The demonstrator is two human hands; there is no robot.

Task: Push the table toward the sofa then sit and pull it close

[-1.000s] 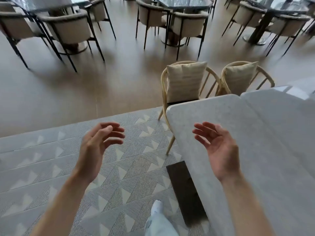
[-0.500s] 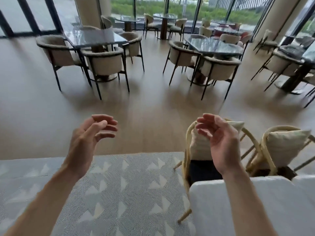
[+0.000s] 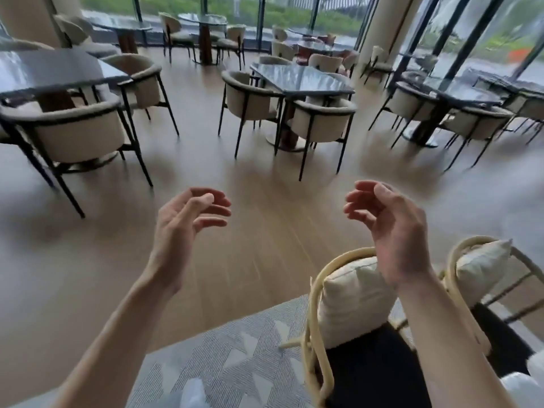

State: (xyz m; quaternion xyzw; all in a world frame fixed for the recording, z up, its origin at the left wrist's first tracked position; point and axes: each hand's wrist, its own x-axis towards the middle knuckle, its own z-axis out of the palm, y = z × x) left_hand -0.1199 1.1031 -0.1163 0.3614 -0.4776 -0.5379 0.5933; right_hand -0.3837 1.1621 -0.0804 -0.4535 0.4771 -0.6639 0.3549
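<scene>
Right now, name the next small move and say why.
Probably look back down and bring both hands to the table: only its pale corner shows at the lower right, and the left hand and right hand hang empty, fingers curled, in the air.

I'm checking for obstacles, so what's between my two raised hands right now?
In the head view, nothing: the left hand and right hand hang apart, empty, with only bare wooden floor showing behind the gap.

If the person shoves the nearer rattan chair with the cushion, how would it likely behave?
The rattan chair looks light: thin bent cane and an open back, so it would probably slide easily. Its feet seem to sit on the patterned rug, which might catch them and tip it. The loose cushion leaning against the back could flop over.
</scene>
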